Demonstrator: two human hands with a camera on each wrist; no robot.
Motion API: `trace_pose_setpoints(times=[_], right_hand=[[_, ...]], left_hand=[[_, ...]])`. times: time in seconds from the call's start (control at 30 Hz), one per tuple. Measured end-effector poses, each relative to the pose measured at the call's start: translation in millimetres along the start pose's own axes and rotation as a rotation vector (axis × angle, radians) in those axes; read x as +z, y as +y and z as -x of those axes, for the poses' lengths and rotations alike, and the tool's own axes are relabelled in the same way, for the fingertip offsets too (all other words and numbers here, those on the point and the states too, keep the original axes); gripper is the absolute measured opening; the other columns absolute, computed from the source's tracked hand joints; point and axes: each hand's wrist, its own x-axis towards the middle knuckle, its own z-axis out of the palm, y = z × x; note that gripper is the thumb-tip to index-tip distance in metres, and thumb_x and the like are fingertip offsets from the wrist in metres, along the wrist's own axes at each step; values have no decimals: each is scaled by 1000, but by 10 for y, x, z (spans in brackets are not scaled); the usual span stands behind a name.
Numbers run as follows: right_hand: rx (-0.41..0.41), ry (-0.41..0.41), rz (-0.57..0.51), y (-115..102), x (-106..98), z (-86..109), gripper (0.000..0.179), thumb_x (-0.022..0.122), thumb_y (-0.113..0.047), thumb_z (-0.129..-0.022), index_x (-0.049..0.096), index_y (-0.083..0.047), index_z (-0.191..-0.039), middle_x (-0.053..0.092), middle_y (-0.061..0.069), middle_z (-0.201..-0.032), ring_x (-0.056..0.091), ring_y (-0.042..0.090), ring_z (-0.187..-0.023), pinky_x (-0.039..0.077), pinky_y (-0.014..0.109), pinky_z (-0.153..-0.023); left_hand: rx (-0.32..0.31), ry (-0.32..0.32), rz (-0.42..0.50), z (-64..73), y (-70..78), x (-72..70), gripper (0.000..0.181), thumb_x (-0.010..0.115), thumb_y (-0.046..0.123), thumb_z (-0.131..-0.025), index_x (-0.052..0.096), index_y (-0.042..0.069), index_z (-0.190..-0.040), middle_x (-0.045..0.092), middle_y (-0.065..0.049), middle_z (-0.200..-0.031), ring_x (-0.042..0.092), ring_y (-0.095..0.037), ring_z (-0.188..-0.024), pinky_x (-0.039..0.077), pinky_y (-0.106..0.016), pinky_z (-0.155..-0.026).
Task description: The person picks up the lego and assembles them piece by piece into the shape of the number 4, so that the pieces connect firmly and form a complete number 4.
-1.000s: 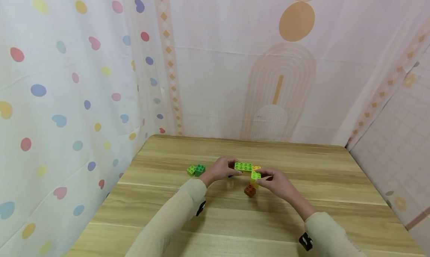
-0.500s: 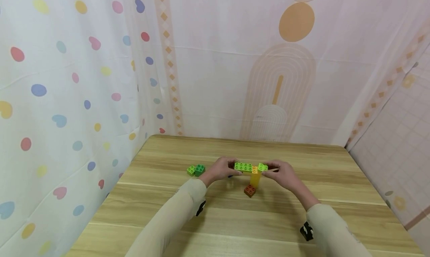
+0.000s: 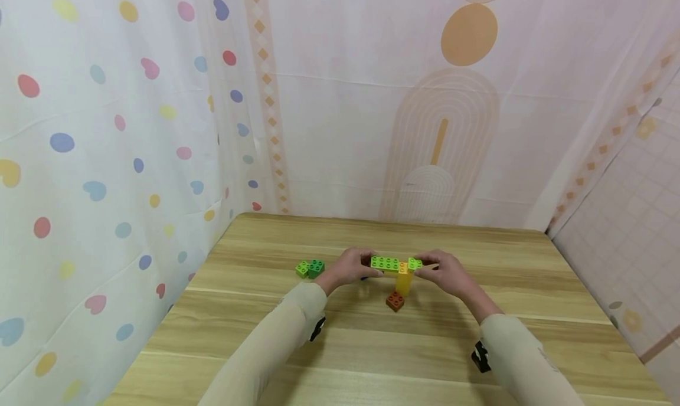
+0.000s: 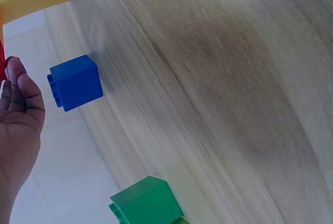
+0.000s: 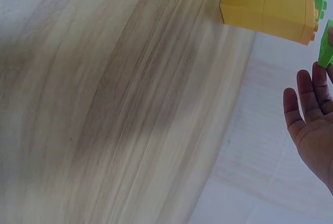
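A block structure of yellow bricks stands on the table, an orange brick on top and a long lime-green brick stretching left from it. My left hand grips the left end of this arm; in the left wrist view its fingertips touch something red. My right hand pinches a small lime-green brick just right of the orange one. In the right wrist view that brick is apart from the structure, with the lower fingers spread loose.
A red-brown brick lies in front of the yellow bricks. A blue brick sits under the arm near my left hand. Farther left on the wooden table are a dark green brick and a small lime brick.
My right hand has moved the small lime brick from in front of the orange top to its right side, uncovering the orange studs. My left hand has kept still.
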Motion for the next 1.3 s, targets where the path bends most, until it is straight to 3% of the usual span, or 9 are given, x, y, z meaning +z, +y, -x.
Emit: trace_pose_setpoints(times=[0.7,1.3], right_hand=[[-31,-71,55,0,59,-135,36,68,-18,-96,65,-1,-128,60,15,-123,53,36,-118,45,53,-95],[-69,-80,145,-79,54,-135,37,70,-15,-94,66,1,-126,62,15,-116,56,39,-114,45,56,-94]], left_hand=[[-1,-10,5,-7,15,22,25,78,25,-88,71,15,-109,65,1,-91,54,-12,-79,46,-27,-69],[21,-16,8,-20,-13,17,25,79,25,-87,72,16,-109,66,1,-89,53,-12,-76,45,-27,-67]])
